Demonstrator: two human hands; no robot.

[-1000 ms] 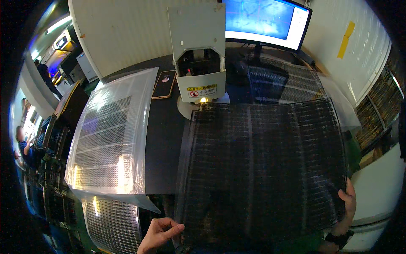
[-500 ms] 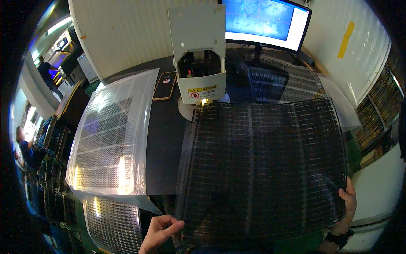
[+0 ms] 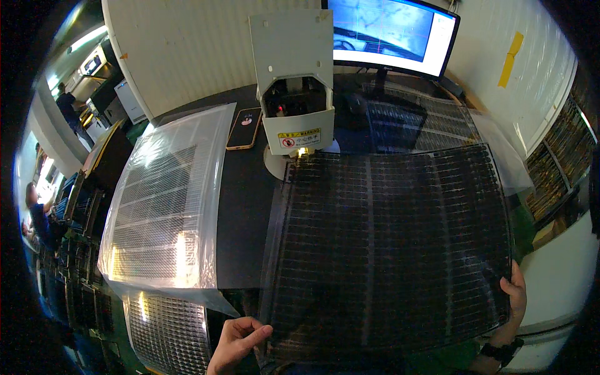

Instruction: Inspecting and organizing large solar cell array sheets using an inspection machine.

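Working on the black table (image 3: pixel 240 250), we have one dark panel (image 3: pixel 400 250), near-black, thin and four-sided, which takes up the middle and right of the surface and reaches past the near table edge toward our body. Its face carries many fine pale rows running across and a few broader greyish bands running away from us. It lies face up, far edge toward the screen, far-left corner at the foot of the machine; we read it as slightly wider than deep, but with the lens bending edges we cannot fix its long axis. To its left is a sheet in clear plastic (image 3: pixel 162 212), gridded and glaring. The white machine (image 3: pixel 315 119) stands behind, a small yellow light glowing beneath its head; right of it, the monitor (image 3: pixel 384 31) shows a blue-grey picture with thin crossed lines. Our right hand (image 3: pixel 515 297) is closed on the right edge, thumb over the face, other fingers partly hidden; our left hand (image 3: pixel 237 344) pinches the near-left corner between thumb and fingertip. A phone (image 3: pixel 244 129) lies beside the machine. Smallest, a warning label (image 3: pixel 299 139) on the machine's front: yellow band, red-ringed hand symbol, dark lettering.
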